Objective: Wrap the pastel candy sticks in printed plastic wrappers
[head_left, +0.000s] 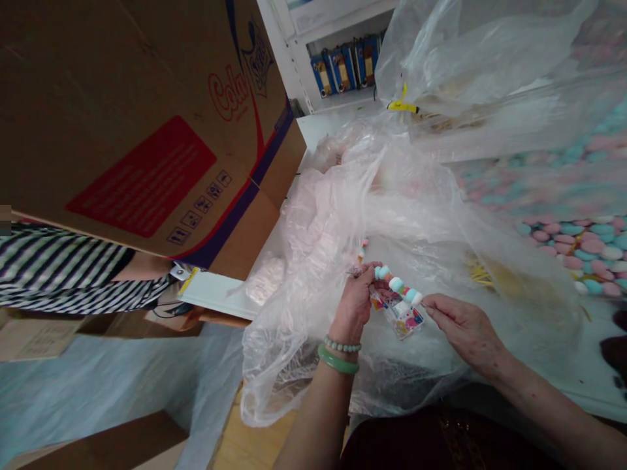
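Observation:
A string of pastel beads (396, 284) in blue, white, green and pink stretches between my two hands. My left hand (360, 297), wearing a beaded bracelet (343, 346) and a green bangle (337, 360), is closed on one end of it. At the other end my right hand (463, 326) pinches with thumb and forefinger. A small clear packet with colourful print (407, 320) hangs just under the string, near my left hand; what holds it is hidden. A few more beads (363, 248) show beyond my left fingers. Crumpled clear plastic (333, 215) lies beneath and around both hands.
A large cardboard box (147, 130) stands at left on the white table (215, 294). Many pastel pieces (592, 245) lie at right, partly under plastic. Yellow strips (480, 271) show through the sheet. A person in a striped top (63, 271) is behind the box. Shelves (337, 108) stand behind.

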The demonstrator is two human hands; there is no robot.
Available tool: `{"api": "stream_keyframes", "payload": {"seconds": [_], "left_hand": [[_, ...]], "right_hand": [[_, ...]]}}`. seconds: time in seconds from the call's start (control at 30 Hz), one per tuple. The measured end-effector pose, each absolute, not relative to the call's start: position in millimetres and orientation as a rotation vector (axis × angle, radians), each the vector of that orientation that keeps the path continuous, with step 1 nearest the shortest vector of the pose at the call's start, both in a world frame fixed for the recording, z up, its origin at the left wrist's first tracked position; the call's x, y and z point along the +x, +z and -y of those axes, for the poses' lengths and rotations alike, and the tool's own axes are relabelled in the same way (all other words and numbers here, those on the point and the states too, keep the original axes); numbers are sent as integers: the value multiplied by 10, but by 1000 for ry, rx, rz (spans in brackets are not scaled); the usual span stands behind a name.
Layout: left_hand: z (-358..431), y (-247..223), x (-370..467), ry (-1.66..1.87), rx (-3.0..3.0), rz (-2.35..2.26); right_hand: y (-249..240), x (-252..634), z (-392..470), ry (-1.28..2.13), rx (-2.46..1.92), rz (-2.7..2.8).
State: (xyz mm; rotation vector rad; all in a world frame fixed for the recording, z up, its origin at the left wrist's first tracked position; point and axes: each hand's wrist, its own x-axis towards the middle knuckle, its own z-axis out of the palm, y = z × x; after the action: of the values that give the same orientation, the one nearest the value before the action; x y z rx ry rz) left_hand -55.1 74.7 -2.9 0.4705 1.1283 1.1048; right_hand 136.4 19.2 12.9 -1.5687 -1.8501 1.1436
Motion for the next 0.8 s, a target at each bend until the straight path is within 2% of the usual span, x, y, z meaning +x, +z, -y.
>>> {"api": "stream_keyframes", "payload": {"seconds": [0.2, 0.43, 0.6, 0.8], "left_hand": [[-607, -123, -532, 1136, 460, -1035], [-541, -193, -519, 1128, 575, -1145], [-550, -324, -464, 1158, 554, -1187], [-455, -368, -308, 1261, 225, -1232]], "right_hand": [[12, 1306, -87, 990, -1654, 2003], [-97, 1244, -40, 867, -1790, 2277], [-195, 1202, -76, 910, -1824, 2167], [-367, 1250, 56, 1029, -1749, 1984]]}}
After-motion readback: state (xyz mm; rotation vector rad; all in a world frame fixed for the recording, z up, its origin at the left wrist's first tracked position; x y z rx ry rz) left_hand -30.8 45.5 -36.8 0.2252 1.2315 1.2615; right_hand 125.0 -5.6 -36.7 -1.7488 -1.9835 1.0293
